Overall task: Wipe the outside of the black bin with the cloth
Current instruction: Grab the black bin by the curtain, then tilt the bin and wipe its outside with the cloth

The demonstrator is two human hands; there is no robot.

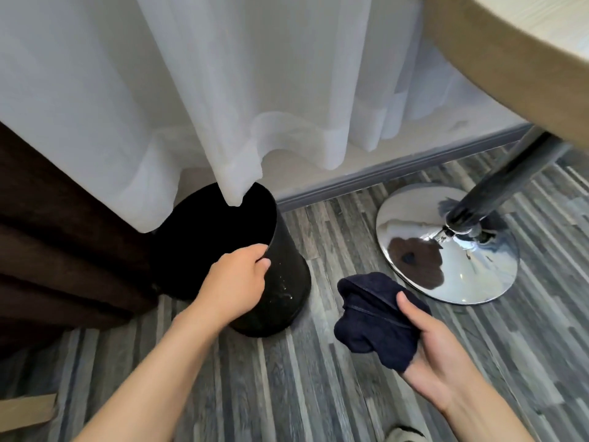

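One curtain (197, 100) fold over bin (280, 282) rim

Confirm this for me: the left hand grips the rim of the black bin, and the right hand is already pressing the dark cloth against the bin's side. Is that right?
Not quite. The head view shows the right hand holding the dark cloth clear of the black bin, off to its right above the floor, not pressed against its side. The left hand does grip the bin's rim.

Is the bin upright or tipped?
Tipped: the left hand grips the bin's rim, and the opening leans toward the curtain.
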